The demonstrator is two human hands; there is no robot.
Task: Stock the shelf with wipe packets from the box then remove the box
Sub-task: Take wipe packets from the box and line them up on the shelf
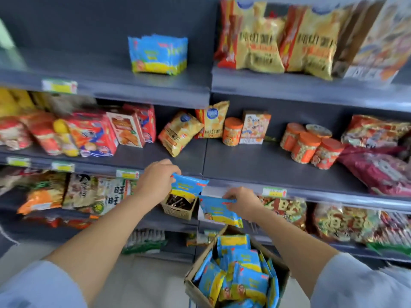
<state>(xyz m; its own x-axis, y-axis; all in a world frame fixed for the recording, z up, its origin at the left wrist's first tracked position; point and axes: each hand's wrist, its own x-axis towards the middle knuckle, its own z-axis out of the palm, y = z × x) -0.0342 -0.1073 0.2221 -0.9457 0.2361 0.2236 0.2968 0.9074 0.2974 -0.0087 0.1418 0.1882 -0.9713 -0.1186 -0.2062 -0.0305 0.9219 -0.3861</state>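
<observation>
**Operator:** What is in the containers?

**Spotter:** The cardboard box [282,272] low in front of you stands open. It is crammed with blue-and-yellow wipe packets [242,278], most of them on end. Just past your left wrist, a small wicker basket [175,211] sits on a lower shelf. It holds dark items that are too blurred to name.

**Operator:** And the counts?

**Spotter:** One box and one basket. You hold two packets, one in each hand. The packets in the box overlap too much for an exact count, but roughly ten show. On the top shelf [106,70] a cluster of shelved packets [158,54] stands upright, pressed together. There are several, but their edges blur and I cannot tell the number. The middle shelf [255,165] carries five orange-lidded jars [305,148]: one beside a small carton and four grouped well to its right.

**Operator:** How is the grip?

**Spotter:** Your left hand [155,178] has its fingers curled, and they pinch the left packet [189,184] by its top corner. You hold that packet at the front edge of the middle shelf, above the basket. Your right hand [242,201] pinches the right packet [219,212] along its top edge. That packet hangs tilted just above the box. The two held packets are near each other but apart.
</observation>
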